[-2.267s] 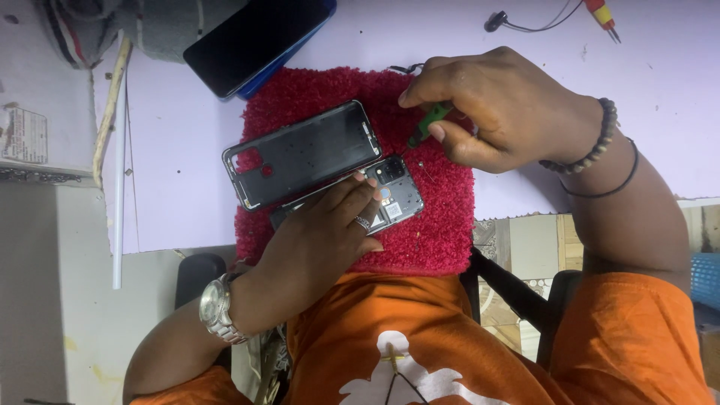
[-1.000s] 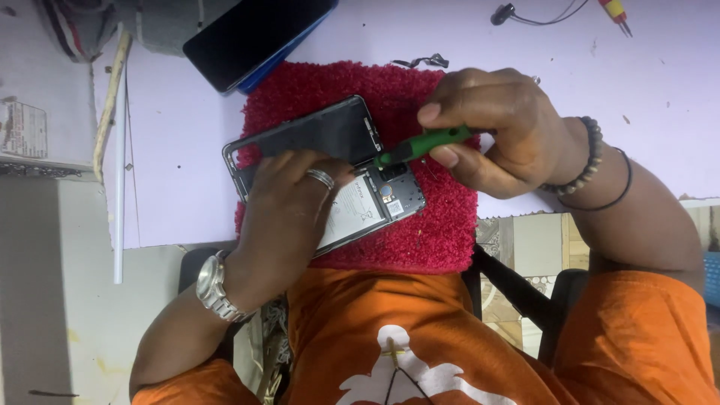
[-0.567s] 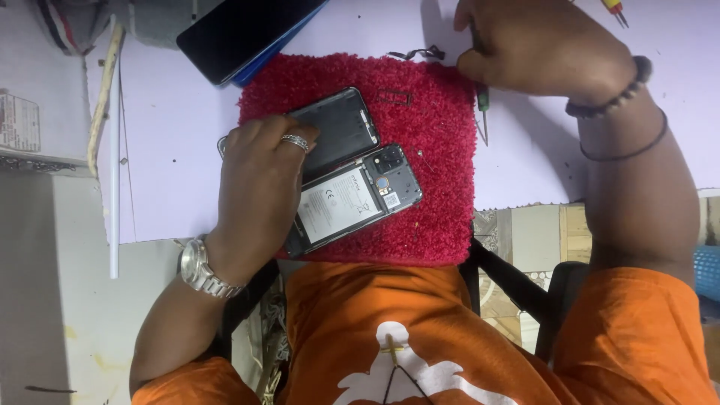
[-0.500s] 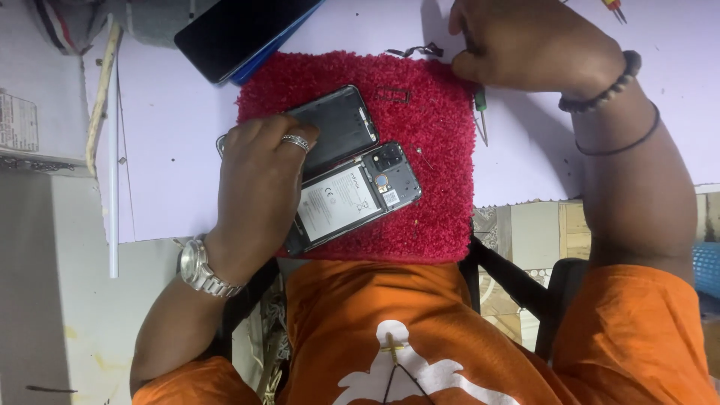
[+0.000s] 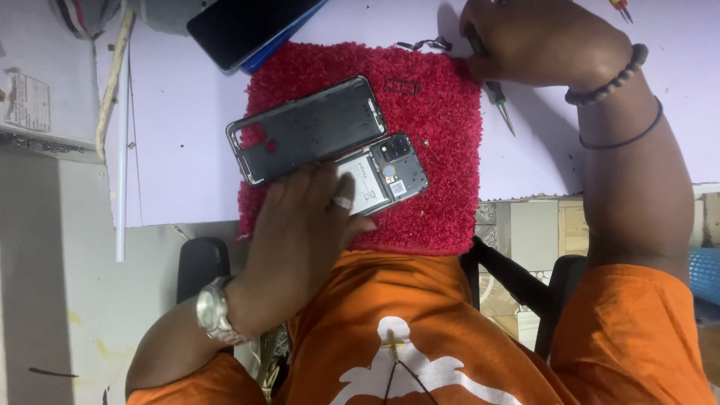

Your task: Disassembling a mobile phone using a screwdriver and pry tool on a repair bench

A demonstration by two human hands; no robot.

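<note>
Broadly, a pale lilac bench fills the top of the head view, and a shaggy red mat lies at its near edge, in front of the person's orange shirt. On the mat's left half rests a detached black back cover, inner side up, its left end hanging past the mat's left edge. Just beside it, toward the near edge, lies the opened phone with its battery and camera module showing. The left hand, wearing a ring and a metal wristwatch, lies flat and spread over the phone's left part, fingers extended and pressing rather than gripping. The right hand, with bead and cord bracelets at the wrist, rests curled at the mat's far right corner, closed around a thin screwdriver whose tip points toward the near edge. A dark slab-like device lies near the bench's far edge.
</note>
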